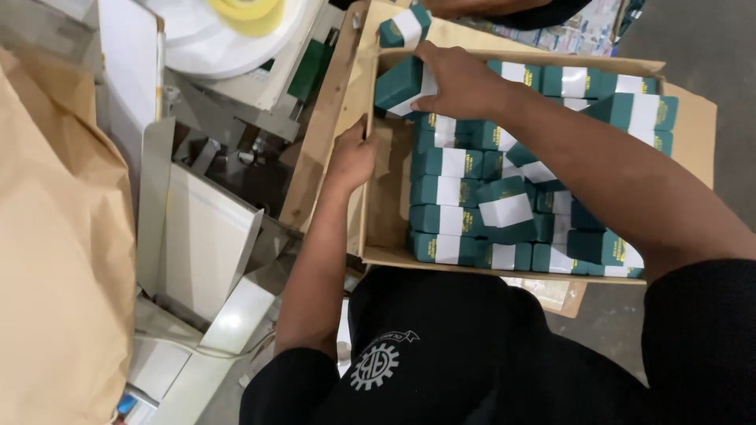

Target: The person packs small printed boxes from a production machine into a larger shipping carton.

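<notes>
An open cardboard carton [378, 212] sits in front of me, filled with several green-and-white small boxes [449, 193] stacked in rows. My right hand [461, 79] reaches across the carton and grips one green-and-white box [398, 85] at the carton's far left corner, tilted above the bare gap along the left wall. My left hand [352, 157] clasps the top edge of the carton's left wall. Another green-and-white box [405, 24] lies on the carton's far flap.
A metal machine with a steel chute [201, 236] stands to the left, with a large white film roll [228, 31] and yellow tape above it. A brown paper sack [55, 260] fills the left edge. Grey floor lies to the right.
</notes>
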